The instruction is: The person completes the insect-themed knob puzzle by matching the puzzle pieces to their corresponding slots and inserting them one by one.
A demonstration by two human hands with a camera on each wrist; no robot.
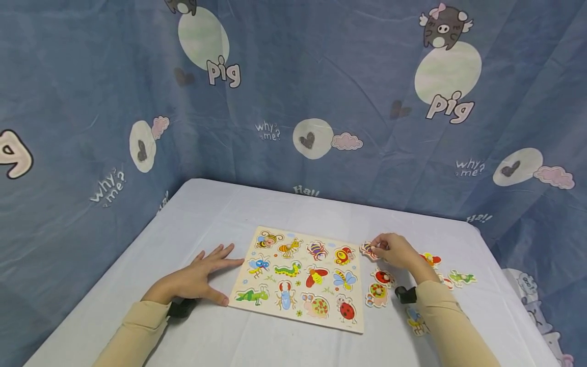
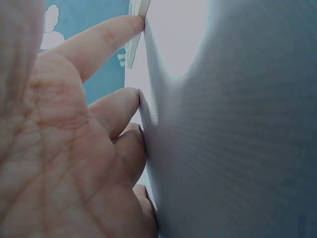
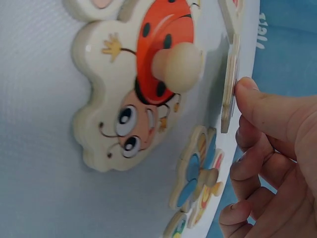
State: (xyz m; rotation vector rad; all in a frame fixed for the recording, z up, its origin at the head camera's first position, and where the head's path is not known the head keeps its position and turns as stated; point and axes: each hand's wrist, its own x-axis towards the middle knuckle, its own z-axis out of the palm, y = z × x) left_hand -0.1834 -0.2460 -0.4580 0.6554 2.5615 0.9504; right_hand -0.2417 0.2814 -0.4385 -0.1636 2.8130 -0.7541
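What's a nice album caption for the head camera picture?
Left hand touching a bug puzzle board, right hand pinching a puzzle piece beside it.

A white-clothed table (image 1: 206,336) spans the lower frame. At lower centre lies a 12-picture wooden insect puzzle board (image 1: 293,322); right of it, a ladybug piece (image 1: 383,278) and snail piece (image 1: 377,295); at lower right, a grasshopper piece (image 1: 462,278) and blue-and-yellow insect piece (image 1: 416,322).
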